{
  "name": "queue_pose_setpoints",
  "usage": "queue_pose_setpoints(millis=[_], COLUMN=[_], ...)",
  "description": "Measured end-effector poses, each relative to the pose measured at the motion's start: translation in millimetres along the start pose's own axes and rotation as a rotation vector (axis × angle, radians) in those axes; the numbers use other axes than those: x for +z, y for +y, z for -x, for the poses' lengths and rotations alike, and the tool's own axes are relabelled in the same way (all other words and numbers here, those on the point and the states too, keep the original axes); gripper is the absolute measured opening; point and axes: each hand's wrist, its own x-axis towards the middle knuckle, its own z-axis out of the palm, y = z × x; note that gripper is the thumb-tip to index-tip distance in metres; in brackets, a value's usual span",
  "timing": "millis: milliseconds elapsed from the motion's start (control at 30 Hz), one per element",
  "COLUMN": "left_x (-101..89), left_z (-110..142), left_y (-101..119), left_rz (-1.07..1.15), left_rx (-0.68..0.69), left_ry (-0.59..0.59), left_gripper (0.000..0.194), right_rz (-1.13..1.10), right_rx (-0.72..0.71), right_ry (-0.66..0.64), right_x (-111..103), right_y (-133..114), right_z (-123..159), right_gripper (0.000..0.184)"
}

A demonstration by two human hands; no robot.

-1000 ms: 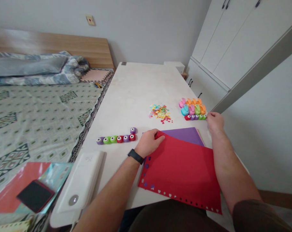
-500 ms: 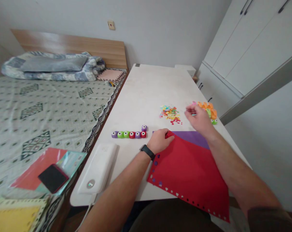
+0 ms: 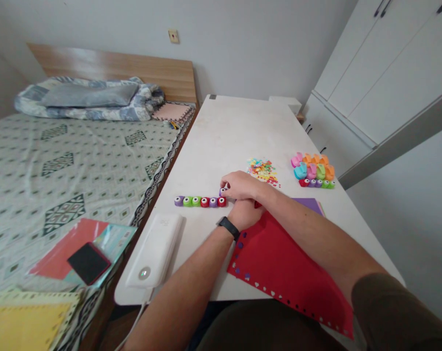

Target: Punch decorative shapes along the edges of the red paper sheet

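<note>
- Two hands cross above the table, the right forearm lying over the left wrist.
- Left hand: rests on the far corner of a red card sheet, seemingly to pin it; whether it grips or only presses cannot be told.
- That sheet's long axis runs diagonally from the hand toward the near right, its near corner overhanging the table edge. Small punched shapes line two edges.
- Right hand: narrowly curled, fingers closing over a purple craft punch set just behind one end of a row of six craft punches. The row runs sideways across the table, perhaps lined up for easy picking.
- Left of the forearms lies a white power bank, its long axis pointing away from the person.
- On the bed nearby, a black phone sits on a teal packet, beside yellow paper.
- Farther along the table, a purple sheet peeks out behind the red one, then come scattered paper confetti and a tight cluster of craft punches.
- Beyond stand a wooden headboard and a white wardrobe.
</note>
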Motion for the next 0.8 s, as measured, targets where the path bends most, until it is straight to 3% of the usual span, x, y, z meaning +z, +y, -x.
queue_pose_setpoints(millis=[133,233,433,600,800], left_x=[0.8,-0.8,-7.6,-9.6,-10.2], left_z=[-1.7,-1.6,-0.5,-1.8,-4.3], left_y=[-2.4,-0.8,6.1,6.7,2.3], left_rz=[0.001,0.037,-0.025,0.048,0.178], left_rx=[0.023,0.051,-0.067,-0.103,-0.110], left_ry=[-0.038,-0.030,-0.063,-0.043,-0.007], left_gripper=[0.046,0.044,0.022,0.022,0.028], right_rz=[-0.051,-0.191,-0.518,-0.767,-0.840], right_rx=[0.016,0.065,0.094,0.107,0.187], right_ry=[0.072,0.210,0.476,0.477,0.367], right_x=[5.7,3.8,-25.0,-32.3,-6.9], right_y=[1.7,6.8,30.0,53.6,81.5], right_z=[-1.1,2.7,38.7,91.2,134.8], right_gripper=[0.016,0.015,0.017,0.021,0.038])
